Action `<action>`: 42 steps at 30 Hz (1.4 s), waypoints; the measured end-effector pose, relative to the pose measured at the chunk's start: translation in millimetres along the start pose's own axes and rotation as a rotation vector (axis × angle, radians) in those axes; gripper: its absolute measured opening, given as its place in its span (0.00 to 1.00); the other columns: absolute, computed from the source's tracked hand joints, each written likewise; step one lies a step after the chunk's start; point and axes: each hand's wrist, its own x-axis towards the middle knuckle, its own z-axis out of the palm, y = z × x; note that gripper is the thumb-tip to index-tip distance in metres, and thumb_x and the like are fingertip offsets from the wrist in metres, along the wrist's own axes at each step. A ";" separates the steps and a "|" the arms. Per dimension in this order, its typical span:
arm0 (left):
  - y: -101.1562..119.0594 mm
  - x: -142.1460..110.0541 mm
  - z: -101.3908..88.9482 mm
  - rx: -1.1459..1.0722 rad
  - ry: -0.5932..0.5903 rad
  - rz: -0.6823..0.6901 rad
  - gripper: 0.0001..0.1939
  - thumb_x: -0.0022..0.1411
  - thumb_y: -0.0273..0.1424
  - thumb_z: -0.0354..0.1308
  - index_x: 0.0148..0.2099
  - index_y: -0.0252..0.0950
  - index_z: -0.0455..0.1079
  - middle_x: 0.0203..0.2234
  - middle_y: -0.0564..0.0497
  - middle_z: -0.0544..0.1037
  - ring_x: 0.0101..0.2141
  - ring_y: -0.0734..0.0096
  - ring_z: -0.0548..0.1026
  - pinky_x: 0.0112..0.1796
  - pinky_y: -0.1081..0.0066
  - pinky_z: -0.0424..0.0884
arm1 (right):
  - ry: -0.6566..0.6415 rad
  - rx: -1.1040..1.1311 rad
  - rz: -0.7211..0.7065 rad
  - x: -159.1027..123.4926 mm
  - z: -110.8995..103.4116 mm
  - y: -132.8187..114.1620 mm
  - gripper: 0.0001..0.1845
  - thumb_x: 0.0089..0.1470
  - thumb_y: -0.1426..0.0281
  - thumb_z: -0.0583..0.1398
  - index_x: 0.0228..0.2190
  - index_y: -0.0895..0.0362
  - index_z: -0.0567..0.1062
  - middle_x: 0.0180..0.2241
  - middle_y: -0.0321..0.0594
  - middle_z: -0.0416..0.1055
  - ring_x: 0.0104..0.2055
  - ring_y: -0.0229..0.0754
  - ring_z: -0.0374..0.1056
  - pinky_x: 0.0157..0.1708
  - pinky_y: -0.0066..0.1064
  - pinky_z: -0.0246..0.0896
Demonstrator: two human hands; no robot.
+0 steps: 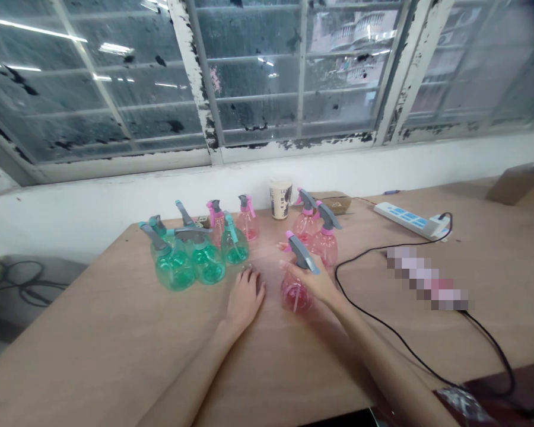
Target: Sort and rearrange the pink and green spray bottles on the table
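Note:
My right hand (pixel 319 283) is wrapped round the neck of a pink see-through spray bottle (pixel 295 298) with a grey trigger head; the bottle stands upright or nearly so. Whether its base touches the table cannot be made out. My left hand (pixel 244 299) lies on the tabletop with its fingers a little bent, holding nothing. Left of it is a cluster of green spray bottles (pixel 173 271), with another green bottle (pixel 237 250) closest to my fingers. Two pink spray bottles (pixel 248 226) stand behind these. Beyond my right hand are two more pink spray bottles (pixel 326 248).
A printed paper cup (pixel 280 201) stands by the wall, near a small brown cardboard piece (pixel 331 203). To the right are a white power strip (pixel 412 220) with a plug, a pixelated object (pixel 427 279), a black cable (pixel 382 325) and a cardboard box (pixel 518 184) on the wooden table (pixel 93 344).

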 end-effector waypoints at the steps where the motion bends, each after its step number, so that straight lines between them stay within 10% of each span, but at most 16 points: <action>1: 0.3 0.2 -0.5 0.006 -0.008 -0.003 0.19 0.67 0.34 0.46 0.53 0.28 0.68 0.53 0.37 0.70 0.53 0.54 0.66 0.54 0.54 0.64 | 0.005 -0.002 0.001 0.0 0.1 0.2 0.20 0.49 0.60 0.63 0.42 0.56 0.74 0.21 0.31 0.65 0.23 0.37 0.59 0.26 0.29 0.59; 17: 0.1 -0.4 0.1 -0.007 0.005 -0.007 0.18 0.67 0.34 0.46 0.52 0.29 0.68 0.53 0.37 0.71 0.53 0.54 0.67 0.54 0.54 0.65 | 0.048 -0.057 -0.103 0.1 -0.4 -1.6 0.07 0.47 0.68 0.60 0.23 0.56 0.68 0.22 0.33 0.68 0.25 0.37 0.64 0.27 0.29 0.60; 28: -1.3 0.1 0.6 -0.011 0.008 0.006 0.19 0.67 0.34 0.45 0.52 0.29 0.68 0.52 0.37 0.71 0.53 0.54 0.67 0.53 0.53 0.65 | 0.019 -0.010 -0.082 -2.6 4.7 3.2 0.23 0.49 0.62 0.64 0.48 0.52 0.72 0.38 0.42 0.76 0.40 0.47 0.71 0.43 0.39 0.67; 42: -1.3 -0.3 1.6 -0.006 0.005 0.005 0.19 0.67 0.34 0.45 0.52 0.29 0.68 0.52 0.36 0.71 0.54 0.53 0.66 0.54 0.53 0.65 | 0.042 0.054 -0.120 -2.1 7.3 6.7 0.24 0.50 0.63 0.64 0.49 0.54 0.71 0.47 0.46 0.74 0.49 0.48 0.70 0.48 0.40 0.66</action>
